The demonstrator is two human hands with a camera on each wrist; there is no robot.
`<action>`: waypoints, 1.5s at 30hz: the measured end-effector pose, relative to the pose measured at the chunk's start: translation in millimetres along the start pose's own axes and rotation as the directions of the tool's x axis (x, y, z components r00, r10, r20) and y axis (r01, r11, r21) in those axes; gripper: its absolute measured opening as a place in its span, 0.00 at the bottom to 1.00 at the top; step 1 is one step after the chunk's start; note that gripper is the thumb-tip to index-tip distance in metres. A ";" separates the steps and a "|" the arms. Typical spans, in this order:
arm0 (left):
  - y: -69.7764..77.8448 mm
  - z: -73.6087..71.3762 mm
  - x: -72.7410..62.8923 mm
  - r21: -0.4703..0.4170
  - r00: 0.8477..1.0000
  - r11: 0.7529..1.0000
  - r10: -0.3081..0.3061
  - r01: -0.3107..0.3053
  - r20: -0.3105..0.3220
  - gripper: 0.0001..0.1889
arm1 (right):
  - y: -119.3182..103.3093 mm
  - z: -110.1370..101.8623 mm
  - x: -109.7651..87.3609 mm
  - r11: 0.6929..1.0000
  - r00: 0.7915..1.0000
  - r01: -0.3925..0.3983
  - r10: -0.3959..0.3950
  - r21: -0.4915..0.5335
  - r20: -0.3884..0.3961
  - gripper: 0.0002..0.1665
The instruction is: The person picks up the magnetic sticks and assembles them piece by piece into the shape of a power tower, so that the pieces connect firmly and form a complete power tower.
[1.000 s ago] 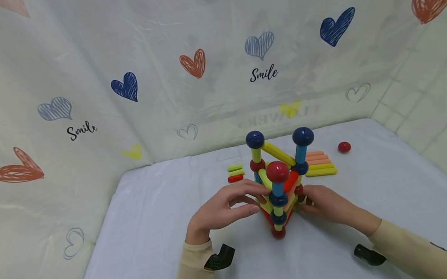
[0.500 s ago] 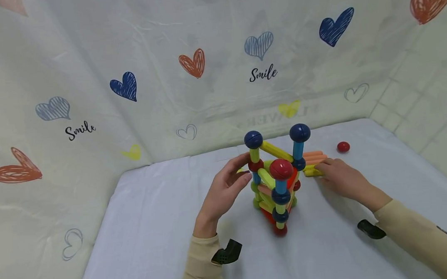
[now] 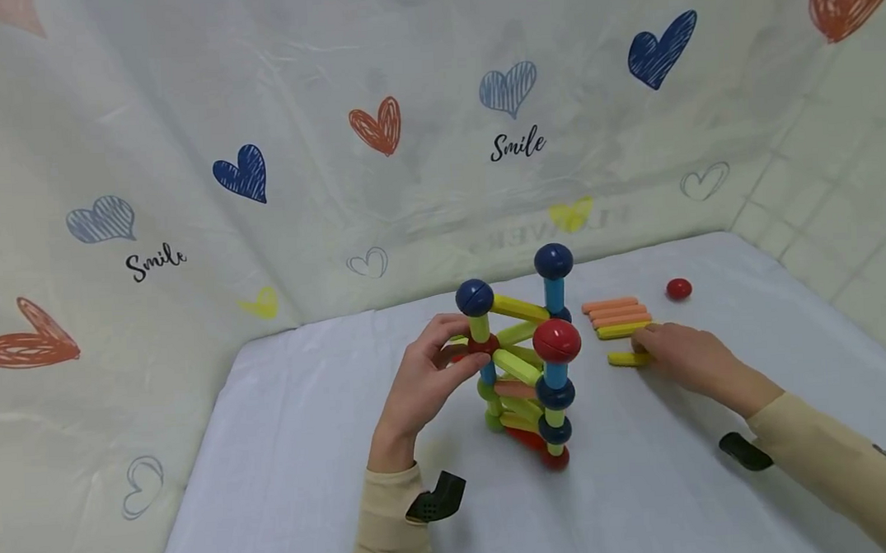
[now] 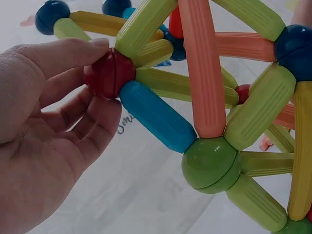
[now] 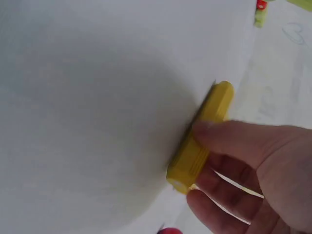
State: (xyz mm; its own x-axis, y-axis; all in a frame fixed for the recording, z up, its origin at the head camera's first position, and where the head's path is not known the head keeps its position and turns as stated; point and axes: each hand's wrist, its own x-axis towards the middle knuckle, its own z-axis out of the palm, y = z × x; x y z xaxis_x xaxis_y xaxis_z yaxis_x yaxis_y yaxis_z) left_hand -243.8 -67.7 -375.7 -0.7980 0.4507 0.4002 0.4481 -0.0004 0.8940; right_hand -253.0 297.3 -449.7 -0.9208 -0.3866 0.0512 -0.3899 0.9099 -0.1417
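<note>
A tower of coloured magnetic rods and balls stands on the white cloth. My left hand point(image 3: 418, 385) grips its red ball point(image 4: 109, 73) between thumb and fingers, at the tower's left corner. Blue balls point(image 3: 474, 297) and a larger red ball point(image 3: 556, 341) top its corners. Below the held ball, a blue rod point(image 4: 157, 117) slopes to a green ball point(image 4: 210, 165) in the left wrist view. Right of the tower, my right hand point(image 3: 692, 360) pinches a yellow rod point(image 5: 201, 141) with thumb and fingers, close over the cloth.
Orange rods point(image 3: 614, 311) and another yellow rod point(image 3: 623, 330) lie in a row behind the right hand. A loose red ball point(image 3: 679, 289) sits farther back on the white cloth point(image 3: 294, 448). Behind the table hangs a pale curtain point(image 3: 300, 233) with printed hearts.
My left hand has moved up to the red ball, and the tower has turned and shifted left. My right hand has left the tower and drawn one yellow rod away from the row.
</note>
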 end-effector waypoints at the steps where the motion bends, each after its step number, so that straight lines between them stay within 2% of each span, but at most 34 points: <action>1: -3.8 -1.1 -0.1 -0.004 1.000 1.000 -0.006 0.006 0.002 0.17 | -1.8 -4.0 -0.6 0.999 1.000 0.002 -0.002 0.042 0.012 0.13; 3: -7.5 -2.4 -0.2 -0.011 1.000 1.000 -0.007 0.007 0.006 0.17 | -7.8 -15.5 -2.3 0.987 0.999 -0.014 0.009 0.163 0.034 0.14; 5: -9.2 -3.0 -0.3 -0.015 1.000 1.000 -0.001 0.001 0.008 0.17 | -15.9 -30.5 -5.0 0.946 0.998 -0.051 0.033 0.320 0.062 0.17; 7: -9.7 -2.9 -0.7 -0.022 1.000 1.000 0.006 -0.005 0.012 0.16 | -26.7 -48.5 -9.4 0.877 0.993 -0.110 0.076 0.468 0.090 0.22; 11: -9.6 -2.6 -1.3 -0.032 1.000 0.999 0.002 -0.002 0.019 0.16 | -54.1 -81.6 -18.8 0.705 0.986 -0.168 0.126 0.689 0.111 0.27; 13: -9.7 -2.7 -1.6 -0.031 1.000 1.000 -0.002 0.003 0.020 0.16 | -69.6 -93.7 -22.0 0.625 0.991 -0.129 0.101 0.770 0.083 0.25; 14: -9.7 -2.9 -1.7 -0.029 1.000 1.000 -0.004 0.005 0.019 0.16 | -77.2 -98.5 -22.8 0.595 0.994 -0.102 0.082 0.797 0.066 0.24; 18: -10.0 -3.9 -2.3 -0.016 1.000 1.000 -0.007 0.007 0.015 0.16 | -102.7 -110.3 -20.2 0.522 1.000 -0.026 0.020 0.853 0.019 0.19; 22: -10.3 -3.4 -2.3 -0.027 1.000 1.000 -0.007 0.007 0.016 0.16 | -113.5 -113.2 -12.1 0.499 1.000 -0.023 0.007 0.867 0.023 0.20; 30: -10.7 -0.7 -0.7 -0.059 1.000 0.998 0.012 -0.011 0.027 0.16 | -116.2 -111.2 -4.8 0.447 0.999 -0.052 0.014 0.893 0.051 0.20; 36: -9.6 -0.7 -0.8 -0.064 0.999 0.998 0.020 -0.018 0.026 0.16 | -118.2 -110.5 -3.8 0.434 0.999 -0.033 -0.003 0.900 0.039 0.20; 39: -9.8 -1.0 -1.4 -0.061 0.999 0.998 0.020 -0.018 0.025 0.16 | -117.6 -110.3 -3.8 0.442 0.999 -0.045 0.003 0.896 0.049 0.21; 45: -9.7 -1.6 -2.1 -0.050 1.000 0.999 0.009 -0.008 0.027 0.16 | -102.8 -105.0 -5.6 0.491 0.995 -0.093 0.067 0.866 0.069 0.21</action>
State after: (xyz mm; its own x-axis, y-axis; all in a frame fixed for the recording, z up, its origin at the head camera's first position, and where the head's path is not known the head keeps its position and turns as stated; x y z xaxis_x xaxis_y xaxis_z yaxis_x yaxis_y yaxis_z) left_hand -247.1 -70.1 -384.8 -0.7826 0.4747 0.4027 0.4335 -0.0486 0.8998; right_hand -208.7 221.8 -331.7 -0.9420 -0.3344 -0.0263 -0.0992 0.3525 -0.9306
